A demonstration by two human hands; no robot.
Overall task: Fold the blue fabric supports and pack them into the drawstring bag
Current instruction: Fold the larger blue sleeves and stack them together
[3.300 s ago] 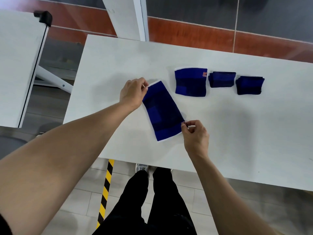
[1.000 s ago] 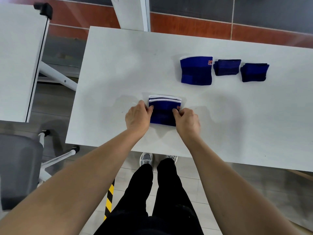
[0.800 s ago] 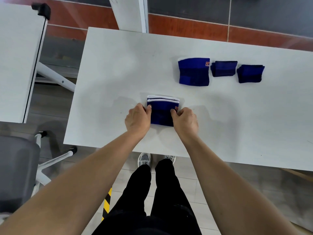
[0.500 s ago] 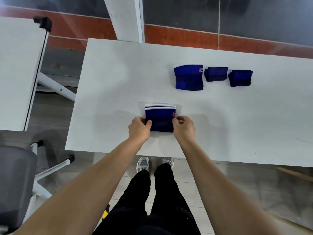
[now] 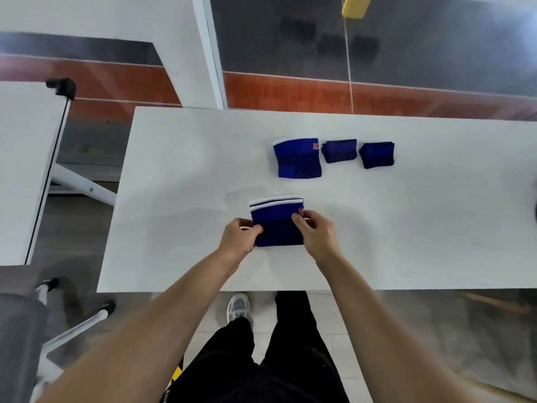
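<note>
You are pinching the folded support [image 5: 276, 225] from both sides near the table's [image 5: 174, 170] front edge: left hand [image 5: 239, 237] clamped on its left edge, right hand [image 5: 315, 231] on its right.

Both bare forearms reach forward side by side. The left hand [image 5: 239, 238] is curled, its fingers [image 5: 255, 229] pinching inward; the right hand [image 5: 316, 233] mirrors it, thumb and fingers [image 5: 299, 221] closed in a pinch.
</note>
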